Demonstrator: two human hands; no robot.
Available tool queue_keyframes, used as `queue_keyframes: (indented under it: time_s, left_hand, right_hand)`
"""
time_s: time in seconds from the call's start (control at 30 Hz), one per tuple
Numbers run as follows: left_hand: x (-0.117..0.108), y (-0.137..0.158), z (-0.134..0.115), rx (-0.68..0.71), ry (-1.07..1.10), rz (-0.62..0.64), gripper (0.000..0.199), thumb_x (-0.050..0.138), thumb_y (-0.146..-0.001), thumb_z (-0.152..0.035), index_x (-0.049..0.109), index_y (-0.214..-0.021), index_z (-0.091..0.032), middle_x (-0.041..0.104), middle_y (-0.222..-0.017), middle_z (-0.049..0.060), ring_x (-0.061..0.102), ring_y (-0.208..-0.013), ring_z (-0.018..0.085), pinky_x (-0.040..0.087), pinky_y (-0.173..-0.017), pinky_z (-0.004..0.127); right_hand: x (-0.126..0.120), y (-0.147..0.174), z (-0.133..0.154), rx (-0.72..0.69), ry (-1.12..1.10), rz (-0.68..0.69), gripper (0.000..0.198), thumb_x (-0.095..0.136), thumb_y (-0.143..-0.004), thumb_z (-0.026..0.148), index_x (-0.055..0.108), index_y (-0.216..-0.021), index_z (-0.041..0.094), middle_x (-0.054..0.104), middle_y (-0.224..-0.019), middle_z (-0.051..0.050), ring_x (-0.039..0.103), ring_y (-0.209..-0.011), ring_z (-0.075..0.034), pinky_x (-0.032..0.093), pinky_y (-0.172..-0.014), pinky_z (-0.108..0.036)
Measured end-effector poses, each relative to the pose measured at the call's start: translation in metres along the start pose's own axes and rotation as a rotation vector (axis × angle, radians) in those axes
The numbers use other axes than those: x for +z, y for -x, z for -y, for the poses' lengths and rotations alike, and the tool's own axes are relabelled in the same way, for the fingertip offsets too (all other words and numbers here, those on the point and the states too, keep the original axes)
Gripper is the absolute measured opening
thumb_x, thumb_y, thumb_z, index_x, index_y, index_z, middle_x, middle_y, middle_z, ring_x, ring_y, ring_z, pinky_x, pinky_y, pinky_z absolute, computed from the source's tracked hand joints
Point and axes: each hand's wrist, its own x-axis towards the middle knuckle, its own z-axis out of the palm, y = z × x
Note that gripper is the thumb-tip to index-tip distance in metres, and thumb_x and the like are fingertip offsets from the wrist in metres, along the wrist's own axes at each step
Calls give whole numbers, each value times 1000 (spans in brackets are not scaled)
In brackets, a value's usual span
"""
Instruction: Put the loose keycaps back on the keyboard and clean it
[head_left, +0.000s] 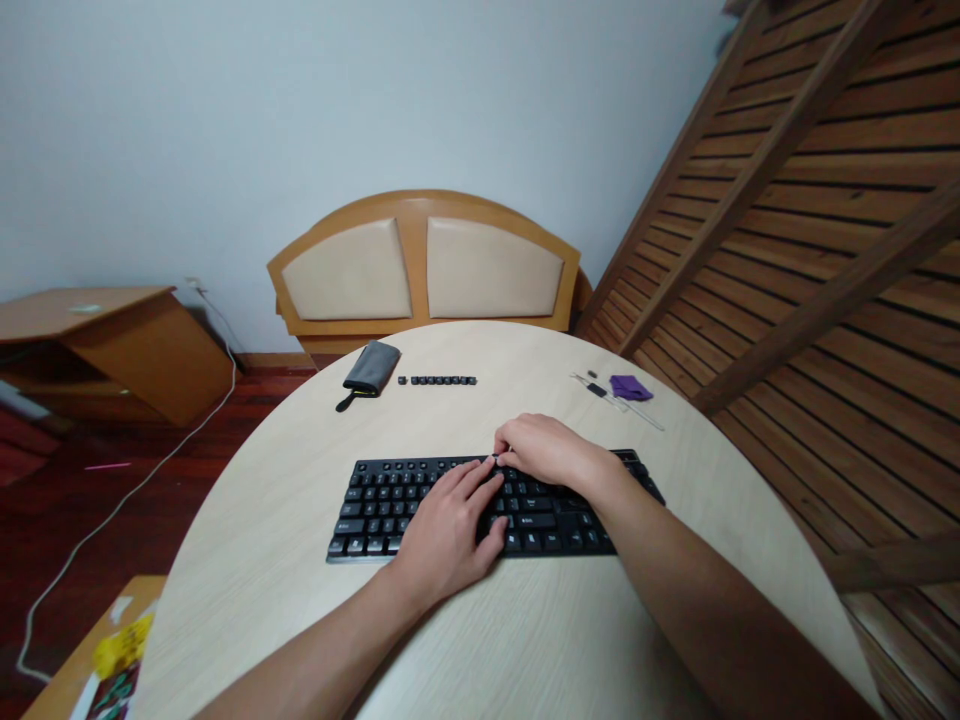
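A black keyboard (371, 508) lies across the table in front of me. My left hand (451, 522) rests over its middle, fingers spread, with the index fingertip by the top row. Beside that fingertip, my right hand (541, 448) is closed, thumb and fingers pinched at the keyboard's top edge. Whatever sits between them is hidden. Beyond the keyboard, several small black keycaps (444, 380) stand in a row, and a single keycap (403, 380) sits a little apart at the row's left end.
The round table (300, 620) carries a grey pouch (373, 367) at the back left. A purple cloth (631, 388), a thin white stick (646, 416) and small dark pieces lie at the back right. Behind stand a headboard (416, 270) and slatted wooden panel (840, 230).
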Motion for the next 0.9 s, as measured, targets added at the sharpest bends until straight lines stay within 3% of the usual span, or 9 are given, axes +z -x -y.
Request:
queue_keyframes:
  time_s: [0.3,0.53,0.9]
  left_hand:
    - [1,1,1,-7,10,-1,48,59,-90,-32,61,-135,-15,59,-143,11,52,-133,29,43,-115,48]
    - [-1,2,1,22,17,-24,46,57,-91,-30,59,-135,-16,56,-145,12,53,-132,30,45,-113,50]
    - [-6,-3,-7,-22,195,-92,35,54,-94,-25,59,-129,-19,58,-138,10,55,-126,24,48,-109,44]
  right_hand:
    - [2,-2,8,26,29,5,22,59,-92,22,79,-101,17,78,-102,-15,72,-101,-28,50,-83,-30]
    - [0,0,-6,-4,-25,35,22,62,-90,28,78,-104,23,78,-104,-9,72,-99,-24,49,-81,-26]
    - [-6,2,-10,37,-27,94,21,65,-88,25,80,-102,22,79,-102,-10,72,-97,-24,49,-78,-26]
